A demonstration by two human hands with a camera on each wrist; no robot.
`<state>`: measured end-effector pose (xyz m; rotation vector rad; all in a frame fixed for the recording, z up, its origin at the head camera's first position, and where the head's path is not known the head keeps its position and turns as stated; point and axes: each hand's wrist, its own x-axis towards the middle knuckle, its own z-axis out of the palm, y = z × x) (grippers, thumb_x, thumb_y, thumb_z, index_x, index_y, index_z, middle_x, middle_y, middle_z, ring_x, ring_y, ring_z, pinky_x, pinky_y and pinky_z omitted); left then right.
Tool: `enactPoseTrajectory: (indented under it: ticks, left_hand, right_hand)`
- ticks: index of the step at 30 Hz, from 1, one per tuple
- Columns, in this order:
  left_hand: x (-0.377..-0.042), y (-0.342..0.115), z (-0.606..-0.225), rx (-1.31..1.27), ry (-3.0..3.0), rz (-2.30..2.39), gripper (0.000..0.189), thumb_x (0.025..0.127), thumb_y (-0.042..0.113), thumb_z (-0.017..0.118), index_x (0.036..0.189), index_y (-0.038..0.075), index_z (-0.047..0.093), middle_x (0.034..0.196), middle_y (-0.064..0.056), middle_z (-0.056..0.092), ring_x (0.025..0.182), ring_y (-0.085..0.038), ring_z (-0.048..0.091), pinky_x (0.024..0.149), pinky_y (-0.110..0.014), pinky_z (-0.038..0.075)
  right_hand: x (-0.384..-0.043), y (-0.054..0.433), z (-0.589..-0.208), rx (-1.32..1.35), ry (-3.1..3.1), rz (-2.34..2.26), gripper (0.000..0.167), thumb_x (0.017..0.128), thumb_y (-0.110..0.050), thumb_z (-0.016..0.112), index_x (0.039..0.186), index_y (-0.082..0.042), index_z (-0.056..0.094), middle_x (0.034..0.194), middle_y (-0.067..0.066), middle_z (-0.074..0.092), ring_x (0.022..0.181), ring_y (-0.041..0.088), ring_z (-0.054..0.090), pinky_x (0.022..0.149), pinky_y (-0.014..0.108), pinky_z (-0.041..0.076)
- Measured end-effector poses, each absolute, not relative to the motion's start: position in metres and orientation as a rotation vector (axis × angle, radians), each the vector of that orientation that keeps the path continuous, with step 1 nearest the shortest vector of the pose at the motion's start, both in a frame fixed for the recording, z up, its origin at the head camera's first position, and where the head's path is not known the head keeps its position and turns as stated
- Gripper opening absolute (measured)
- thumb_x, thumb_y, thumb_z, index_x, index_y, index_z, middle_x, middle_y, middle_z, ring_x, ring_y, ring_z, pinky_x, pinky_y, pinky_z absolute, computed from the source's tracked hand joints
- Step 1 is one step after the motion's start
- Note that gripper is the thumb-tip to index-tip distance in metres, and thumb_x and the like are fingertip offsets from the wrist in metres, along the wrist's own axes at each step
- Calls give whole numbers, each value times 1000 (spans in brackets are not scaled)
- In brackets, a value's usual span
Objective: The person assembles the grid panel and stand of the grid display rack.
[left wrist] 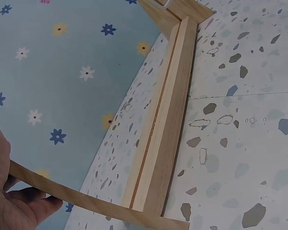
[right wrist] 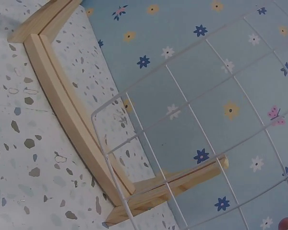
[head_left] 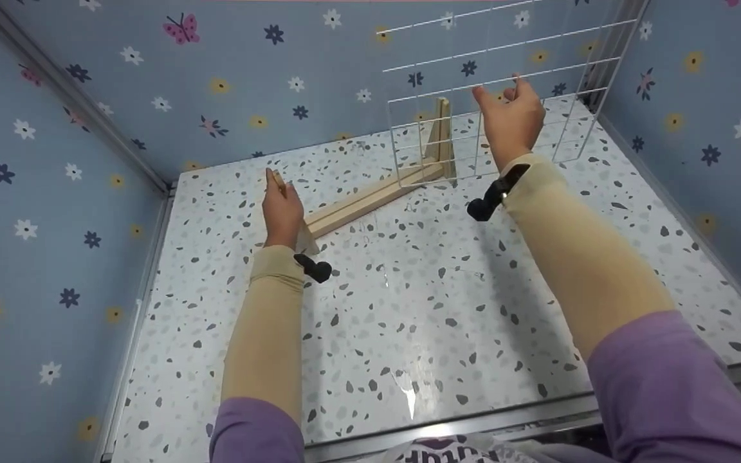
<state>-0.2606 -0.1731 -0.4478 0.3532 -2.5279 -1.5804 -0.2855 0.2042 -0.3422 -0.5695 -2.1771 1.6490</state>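
Observation:
A wooden stand has a grooved base bar (head_left: 370, 202) lying on the speckled surface, with an upright piece at each end. My left hand (head_left: 282, 215) grips the left upright (left wrist: 86, 197), fingers and thumb on its two sides. The right upright (head_left: 442, 132) rises near the back wall and is seen through a white wire grid panel (head_left: 431, 94). My right hand (head_left: 517, 122) pinches a wire of that panel and holds it up at a tilt. In the right wrist view, the panel's corner (right wrist: 93, 115) overlaps the base bar; only fingertips show at the lower right.
The white speckled tabletop (head_left: 396, 308) has a metal front edge (head_left: 473, 421). Blue flowered walls (head_left: 319, 71) stand at the back and both sides, with metal strips in the corners. The panel's far right part comes near the right back corner.

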Motion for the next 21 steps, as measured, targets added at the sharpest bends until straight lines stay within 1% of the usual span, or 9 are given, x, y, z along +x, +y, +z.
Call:
enactPoseTrajectory:
  ticks: [8, 11, 15, 17, 19, 21]
  left_hand:
    - [-264, -167, -448, 352, -2547, -1559, 62, 112, 24, 34, 164, 18, 1, 165, -15, 25, 146, -24, 37, 115, -35, 35]
    - [-266, -164, -450, 361, -2552, -1558, 63, 112, 24, 35, 164, 20, 1, 164, -16, 27, 142, -25, 42, 113, -36, 38]
    - [-265, -161, -450, 358, -2553, -1548, 63, 112, 24, 36, 164, 19, 2, 162, -17, 33, 135, -26, 49, 107, -39, 43]
    - [-264, -159, -450, 352, -2564, -1538, 62, 112, 25, 35, 164, 18, 2, 161, -17, 34, 136, -25, 48, 107, -38, 43]
    - [-263, -157, -449, 339, -2563, -1546, 62, 112, 24, 35, 164, 18, 2, 160, -18, 36, 132, -26, 51, 103, -39, 45]
    - [-262, -156, -449, 331, -2571, -1545, 62, 112, 25, 35, 164, 19, 2, 160, -17, 35, 132, -25, 51, 102, -38, 45]
  right_hand:
    - [-286, 206, -334, -572, -2168, 1676, 82, 85, -51, 79, 155, -27, 42, 153, 2, 49, 139, 15, 46, 111, 26, 39]
    - [-286, 207, -330, -578, -2166, 1689, 82, 86, -50, 79, 155, -28, 42, 153, 1, 49, 139, 14, 45, 111, 26, 40]
    - [-287, 206, -327, -571, -2168, 1697, 81, 85, -50, 80, 154, -27, 43, 153, 1, 49, 138, 14, 46, 110, 27, 40]
    - [-288, 206, -326, -570, -2169, 1692, 81, 85, -49, 80, 154, -27, 44, 152, 1, 50, 138, 13, 46, 111, 27, 40]
    - [-289, 205, -324, -570, -2175, 1680, 81, 85, -49, 80, 153, -26, 45, 152, 2, 51, 138, 13, 46, 111, 26, 39]
    - [-289, 204, -322, -568, -2180, 1675, 81, 85, -50, 80, 153, -26, 45, 152, 2, 50, 139, 13, 45, 111, 26, 39]
